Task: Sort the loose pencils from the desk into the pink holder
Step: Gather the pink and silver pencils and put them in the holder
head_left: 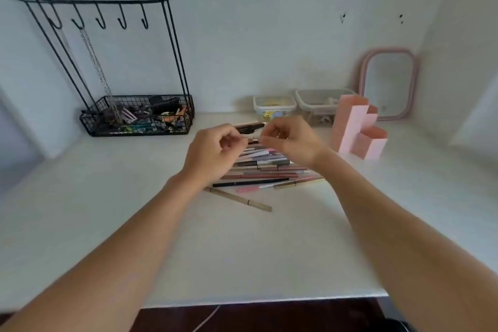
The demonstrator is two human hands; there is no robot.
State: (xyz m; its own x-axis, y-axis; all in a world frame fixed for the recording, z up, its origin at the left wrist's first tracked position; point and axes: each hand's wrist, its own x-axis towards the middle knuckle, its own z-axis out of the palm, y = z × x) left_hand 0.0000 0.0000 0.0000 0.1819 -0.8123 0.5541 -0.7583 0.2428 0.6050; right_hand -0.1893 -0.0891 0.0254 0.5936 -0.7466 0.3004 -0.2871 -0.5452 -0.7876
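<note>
Left hand (213,153): raised above the pile, grip curled, fingertips pinching one end of a thin pencil (253,138).
Right hand (291,140): level with the left, grip curled, fingertips pinching the same pencil's other end.
Loose pencils (264,170): lay heaped on the white counter (134,224) beneath both hands; a tan one (237,199) lay apart, nearer the person.
Pink holder (358,129): stood upright right of the pile, near a pink-framed mirror (388,83).
Wire basket (137,116): at the back left, filled with small items.
</note>
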